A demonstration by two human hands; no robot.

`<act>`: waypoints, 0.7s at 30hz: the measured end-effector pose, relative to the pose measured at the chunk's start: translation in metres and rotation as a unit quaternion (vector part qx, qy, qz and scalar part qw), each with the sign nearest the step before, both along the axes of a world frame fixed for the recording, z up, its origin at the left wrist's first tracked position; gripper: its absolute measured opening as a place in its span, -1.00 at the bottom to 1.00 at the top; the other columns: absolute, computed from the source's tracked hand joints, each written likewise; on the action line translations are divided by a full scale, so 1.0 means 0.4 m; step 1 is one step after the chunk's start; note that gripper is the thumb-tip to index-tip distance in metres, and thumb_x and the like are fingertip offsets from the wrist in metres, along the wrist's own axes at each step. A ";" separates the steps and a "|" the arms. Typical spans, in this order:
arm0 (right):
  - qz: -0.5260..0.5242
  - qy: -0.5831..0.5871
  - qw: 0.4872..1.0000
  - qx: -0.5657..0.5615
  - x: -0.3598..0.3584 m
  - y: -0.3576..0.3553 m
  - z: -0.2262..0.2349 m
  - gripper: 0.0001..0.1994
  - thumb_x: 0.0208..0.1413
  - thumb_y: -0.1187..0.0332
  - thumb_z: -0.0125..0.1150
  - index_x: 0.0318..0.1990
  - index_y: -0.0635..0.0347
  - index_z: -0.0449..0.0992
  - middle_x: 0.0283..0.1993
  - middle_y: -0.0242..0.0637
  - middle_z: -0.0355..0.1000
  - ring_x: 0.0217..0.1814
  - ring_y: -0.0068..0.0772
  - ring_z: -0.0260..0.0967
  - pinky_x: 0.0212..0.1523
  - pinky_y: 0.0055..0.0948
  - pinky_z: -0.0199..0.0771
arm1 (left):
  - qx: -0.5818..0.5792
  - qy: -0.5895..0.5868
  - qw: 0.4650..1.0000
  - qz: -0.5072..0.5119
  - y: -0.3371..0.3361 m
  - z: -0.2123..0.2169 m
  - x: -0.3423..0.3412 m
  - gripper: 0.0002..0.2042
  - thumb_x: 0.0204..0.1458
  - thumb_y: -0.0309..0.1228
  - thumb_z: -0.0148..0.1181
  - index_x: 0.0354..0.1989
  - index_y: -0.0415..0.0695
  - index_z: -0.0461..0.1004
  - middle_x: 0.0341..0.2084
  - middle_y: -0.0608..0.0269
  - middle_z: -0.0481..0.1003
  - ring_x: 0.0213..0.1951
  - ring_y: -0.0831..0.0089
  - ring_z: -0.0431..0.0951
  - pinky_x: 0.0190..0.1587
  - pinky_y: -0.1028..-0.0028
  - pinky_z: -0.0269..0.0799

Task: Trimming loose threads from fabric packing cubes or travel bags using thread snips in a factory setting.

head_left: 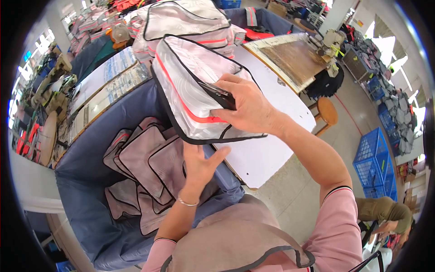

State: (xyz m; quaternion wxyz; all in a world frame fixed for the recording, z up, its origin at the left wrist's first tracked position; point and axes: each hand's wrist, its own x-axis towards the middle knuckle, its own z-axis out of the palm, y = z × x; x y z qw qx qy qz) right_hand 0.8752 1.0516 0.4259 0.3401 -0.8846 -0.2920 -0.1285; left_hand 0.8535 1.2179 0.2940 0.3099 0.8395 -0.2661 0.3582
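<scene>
A pale pink-and-silver fabric piece [181, 90], sewn like a bag panel with black binding and a red stripe, is tilted up in front of me. My right hand [247, 102] is closed over its right side, around a slim dark tool [222, 96] that looks like thread snips; the fingers partly cover it. Below the piece's lower edge is my left hand [199, 165], its thumb spread away and its fingertips hidden behind the fabric. A pile of similar fabric pieces [192, 22] rises directly behind.
A blue padded bin [81, 190] at left holds several black-edged pieces [149, 158]. A white tabletop [267, 154] extends right, near a wooden stool [326, 111] and blue crates [374, 158]. Another person's leg [380, 211] shows at lower right.
</scene>
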 end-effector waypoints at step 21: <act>-0.011 -0.017 1.000 0.010 0.030 0.089 0.047 -0.72 -0.23 0.61 0.12 -0.24 0.38 0.46 -0.29 -0.09 0.36 -0.25 0.01 0.39 -0.23 -0.23 0.40 | -0.400 0.238 0.885 -0.022 0.035 0.111 0.063 -0.73 -0.11 -0.38 0.41 -0.38 -0.34 0.52 -0.55 0.27 0.57 -0.49 0.71 0.37 -0.38 0.58 0.37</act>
